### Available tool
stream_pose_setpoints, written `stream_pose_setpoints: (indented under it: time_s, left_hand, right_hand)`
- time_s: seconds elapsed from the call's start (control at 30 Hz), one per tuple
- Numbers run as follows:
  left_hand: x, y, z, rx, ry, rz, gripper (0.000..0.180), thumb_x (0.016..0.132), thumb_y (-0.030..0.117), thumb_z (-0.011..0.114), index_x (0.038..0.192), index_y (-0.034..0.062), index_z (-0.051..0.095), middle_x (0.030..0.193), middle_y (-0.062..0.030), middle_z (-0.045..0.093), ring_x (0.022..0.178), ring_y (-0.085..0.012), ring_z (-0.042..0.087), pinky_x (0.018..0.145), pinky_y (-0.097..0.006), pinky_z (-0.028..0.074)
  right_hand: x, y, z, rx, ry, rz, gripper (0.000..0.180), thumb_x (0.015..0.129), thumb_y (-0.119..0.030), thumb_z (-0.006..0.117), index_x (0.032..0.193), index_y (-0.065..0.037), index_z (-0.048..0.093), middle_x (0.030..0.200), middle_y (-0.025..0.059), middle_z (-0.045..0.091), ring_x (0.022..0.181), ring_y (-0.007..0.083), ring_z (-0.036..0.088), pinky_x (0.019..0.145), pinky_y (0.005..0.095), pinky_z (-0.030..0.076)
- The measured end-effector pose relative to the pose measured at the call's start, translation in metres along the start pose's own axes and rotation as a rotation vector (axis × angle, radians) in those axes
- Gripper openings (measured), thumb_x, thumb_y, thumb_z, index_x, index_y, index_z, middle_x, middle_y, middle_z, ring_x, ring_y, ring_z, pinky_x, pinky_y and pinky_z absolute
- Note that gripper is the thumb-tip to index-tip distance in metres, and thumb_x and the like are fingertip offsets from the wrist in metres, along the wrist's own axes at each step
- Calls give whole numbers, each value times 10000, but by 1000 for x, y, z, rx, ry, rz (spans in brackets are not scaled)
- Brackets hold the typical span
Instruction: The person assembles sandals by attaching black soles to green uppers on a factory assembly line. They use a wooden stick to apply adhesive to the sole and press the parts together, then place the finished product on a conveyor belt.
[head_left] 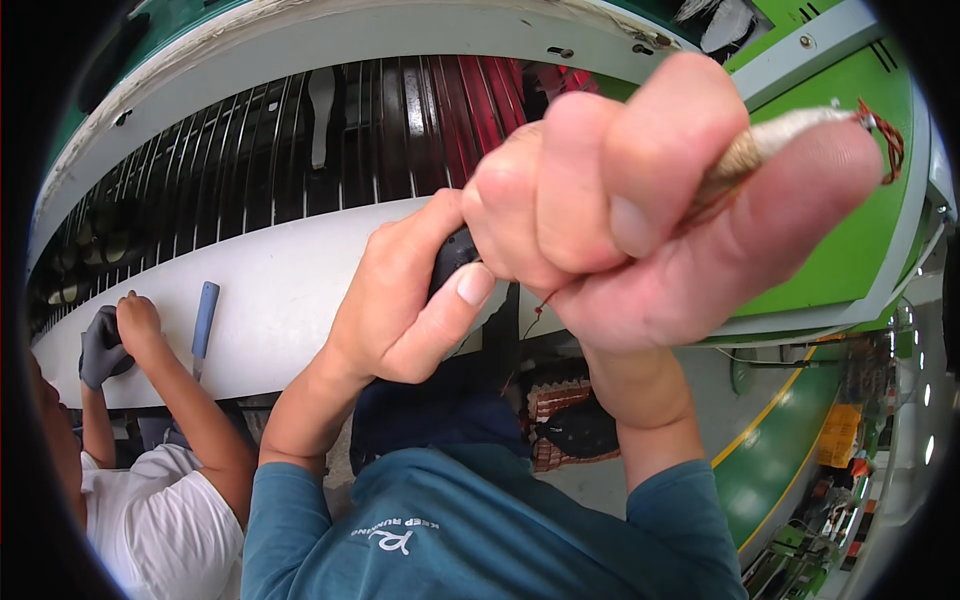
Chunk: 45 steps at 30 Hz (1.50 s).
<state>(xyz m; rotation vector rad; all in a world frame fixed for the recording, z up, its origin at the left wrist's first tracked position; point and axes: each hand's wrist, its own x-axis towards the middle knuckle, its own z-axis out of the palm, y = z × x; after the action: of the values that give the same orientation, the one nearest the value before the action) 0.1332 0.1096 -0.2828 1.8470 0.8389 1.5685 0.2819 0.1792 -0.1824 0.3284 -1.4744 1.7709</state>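
My right hand is raised close to the camera, its fingers closed round a stick-like handle wrapped in whitish and tan material. A tangle of reddish-brown wire or thread hangs from the handle's end. Just left of it, my left hand grips a rounded black object, whose kind I cannot make out. The two hands touch or nearly touch, so most of both held things is hidden. A thin reddish strand dangles beneath my right hand.
A white work surface runs along a machine bed with metal bars. A blue-handled tool lies on it. At left, a person in a white shirt works with one gloved hand. Green machine panels stand at right.
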Motion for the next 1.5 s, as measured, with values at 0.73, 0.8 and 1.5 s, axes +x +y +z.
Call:
stream_pose_setpoints:
  time_s: [0.73,0.8,1.5]
  left_hand:
    - [-31,-4,-10,-538,-43,-441,463,1083,289,499,1345,-71,628,1331,-123,675,1254,-195,602,1102,-342,435]
    - [-37,-2,-7,-492,-24,-425,510,1086,299,485,1421,-73,584,1389,-134,651,1312,-213,583,1139,-353,418]
    - [4,9,3,-421,17,-466,636,1046,409,435,1387,-94,621,1265,-194,719,1196,-253,679,1085,-353,483]
  right_hand:
    - [-17,27,16,259,162,-130,485,1117,-407,621,760,-120,460,607,-49,384,467,47,313,429,268,199]
    - [-17,25,19,297,179,-119,535,1107,-418,639,707,-121,444,591,-60,371,473,42,317,434,268,205]
    - [-27,42,-38,51,255,-399,582,1118,-464,591,685,-89,488,553,-15,412,466,68,403,414,258,277]
